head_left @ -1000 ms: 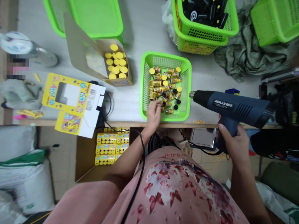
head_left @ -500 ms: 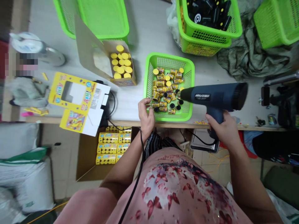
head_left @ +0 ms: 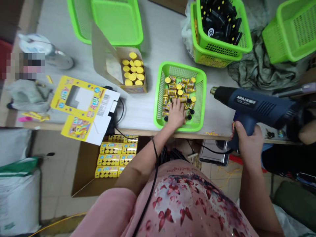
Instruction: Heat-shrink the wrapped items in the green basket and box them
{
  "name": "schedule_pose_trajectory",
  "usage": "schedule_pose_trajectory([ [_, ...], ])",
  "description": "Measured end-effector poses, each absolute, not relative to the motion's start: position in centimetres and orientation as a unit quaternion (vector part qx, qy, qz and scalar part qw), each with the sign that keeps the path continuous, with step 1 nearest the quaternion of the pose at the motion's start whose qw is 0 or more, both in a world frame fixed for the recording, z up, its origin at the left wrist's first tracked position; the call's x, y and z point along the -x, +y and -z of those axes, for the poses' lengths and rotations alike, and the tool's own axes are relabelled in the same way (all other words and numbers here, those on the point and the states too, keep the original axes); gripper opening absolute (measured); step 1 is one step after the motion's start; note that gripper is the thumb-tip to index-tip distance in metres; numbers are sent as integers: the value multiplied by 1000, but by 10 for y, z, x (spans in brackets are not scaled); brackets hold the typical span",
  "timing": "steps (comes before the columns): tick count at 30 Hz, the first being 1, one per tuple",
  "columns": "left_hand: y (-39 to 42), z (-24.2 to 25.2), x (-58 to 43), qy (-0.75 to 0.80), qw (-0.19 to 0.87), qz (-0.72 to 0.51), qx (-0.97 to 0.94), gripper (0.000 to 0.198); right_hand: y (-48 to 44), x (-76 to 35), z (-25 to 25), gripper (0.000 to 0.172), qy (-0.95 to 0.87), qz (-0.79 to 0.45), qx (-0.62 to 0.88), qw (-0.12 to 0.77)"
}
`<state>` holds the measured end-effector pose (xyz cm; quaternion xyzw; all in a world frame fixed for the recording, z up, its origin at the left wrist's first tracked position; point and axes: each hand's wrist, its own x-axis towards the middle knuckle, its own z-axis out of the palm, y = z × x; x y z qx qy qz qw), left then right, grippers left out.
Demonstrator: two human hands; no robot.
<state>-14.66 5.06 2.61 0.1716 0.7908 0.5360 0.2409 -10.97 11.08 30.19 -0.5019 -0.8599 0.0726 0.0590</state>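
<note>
Left hand (head_left: 177, 113), spread open, rests on small yellow-labelled cylinders (head_left: 172, 93) lying every way in a green mesh basket (head_left: 203, 98) beneath it. Right hand (head_left: 248, 144), farther from the basket, grips a blue heat gun (head_left: 256, 103), its long axis nearly level, nozzle toward the basket.

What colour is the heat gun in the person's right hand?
The plastic heat gun is dark navy blue with a white-lettered label, shown best in the head view.

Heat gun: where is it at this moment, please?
In the head view, the blue heat gun is in the right hand, to the right of the green mesh basket.
</note>
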Motion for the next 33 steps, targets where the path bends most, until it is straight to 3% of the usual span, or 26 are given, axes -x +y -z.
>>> schedule_pose_trajectory([
  [2, 39, -39, 121, 766, 202, -558, -248, 38, 104, 104, -310, 74, -856, -51, 510, 62],
  [4, 18, -49, 91, 747, 91, -611, -245, 33, 101, 97, -313, 72, -861, -16, 505, 47],
  [8, -22, -63, 57, 685, -48, -695, -213, 13, 107, 89, -303, 77, -885, 5, 462, -56],
  [16, -32, -64, 45, 668, -57, -721, -174, 9, 101, 128, -263, 76, -900, 36, 403, -160],
  [25, -30, -57, 20, 660, -12, -720, -214, 12, 66, 130, -272, 78, -895, 115, 290, -318],
  [27, -31, -56, 18, 661, -2, -717, -220, 15, 69, 124, -283, 78, -890, 150, 323, -285],
  [30, -35, -53, 25, 681, -24, -705, -195, 17, 83, 116, -304, 78, -893, 160, 394, -148],
  [33, -35, -50, 46, 748, -27, -639, -177, 24, 99, 104, -323, 81, -895, 51, 444, -8],
])
